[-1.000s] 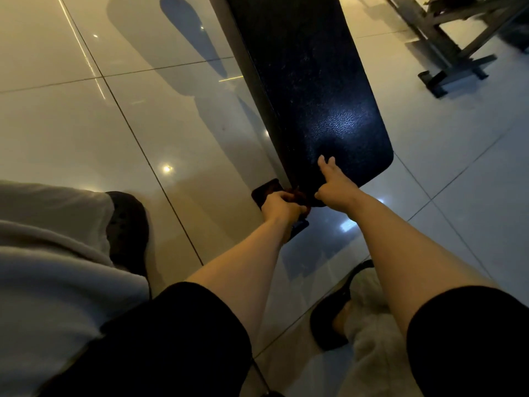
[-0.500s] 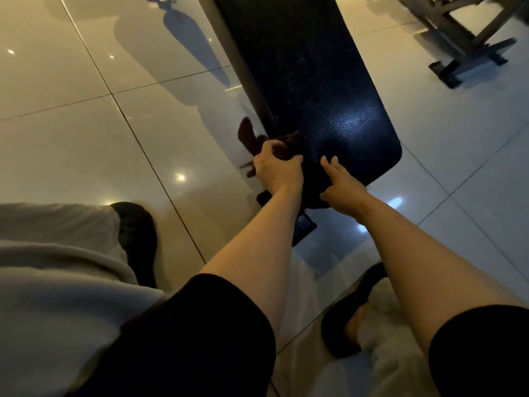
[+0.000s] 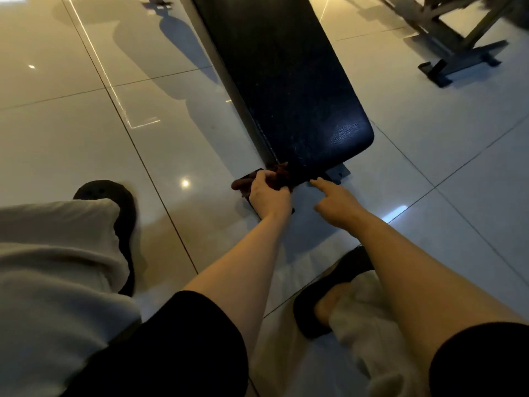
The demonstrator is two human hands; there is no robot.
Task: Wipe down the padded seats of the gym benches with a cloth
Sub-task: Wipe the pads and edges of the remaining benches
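- Far left, a pale trouser leg (image 3: 51, 253) ends in a dark shoe (image 3: 114, 202) planted on the glossy tiled floor (image 3: 86, 124); ceiling lights show as bright spots on the tiles.
- The left hand (image 3: 269, 196) sits at the near left corner of the bench, its grip curled round a bunched dark cloth (image 3: 277, 174). The cloth lies against the near edge of the padded seat (image 3: 286, 81), partly hanging below the corner.
- The cloth looks soft, limp and light, judging by how it crumples. It should take any shape under the palm; holding it bunched in the fist, as now, suits the edges, while spreading it flat under the palm would probably cover the top faster.
- The padded seat is a long dark slab with a grained, slightly shiny skin, running away from the person. It appears firm with some give, and fixed on a grey metal rail (image 3: 229, 81) along its left side. I would expect the cloth to slide easily over it.
- The right hand (image 3: 335, 207) hovers just beside the near end of the pad, forefinger stretched toward the edge, other fingers loosely bent, holding nothing. Whether the fingertip touches the pad cannot be told.
- Far right, the metal foot of another frame (image 3: 458, 58) stands well apart.
- No brand, label or writing is readable anywhere.
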